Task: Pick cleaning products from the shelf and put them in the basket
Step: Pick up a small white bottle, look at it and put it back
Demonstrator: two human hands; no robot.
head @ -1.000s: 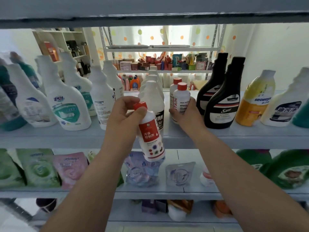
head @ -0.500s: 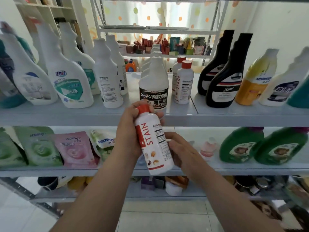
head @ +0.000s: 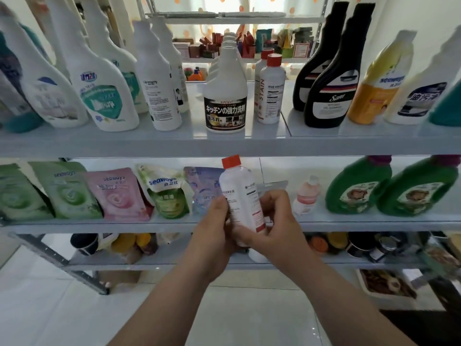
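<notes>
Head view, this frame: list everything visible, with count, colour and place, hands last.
Held stain-remover bottle: 1, white with red cap, in front of the middle shelf, in both hands.
Matching stain bottles: 2, white, red caps, upper shelf centre.
Japanese-label bottle: front of a row, white, upper shelf centre.
Spray bottles: several, white, upper shelf left.
Black bottles: 2, upper shelf right.
Yellow bottle: 1, upper shelf right.
Refill pouches: several, green, pink and blue, middle shelf left.
Green jugs: 2, middle shelf right.
Basket: not in view.
Left hand: gripping the bottle.
Right hand: gripping the bottle.
</notes>
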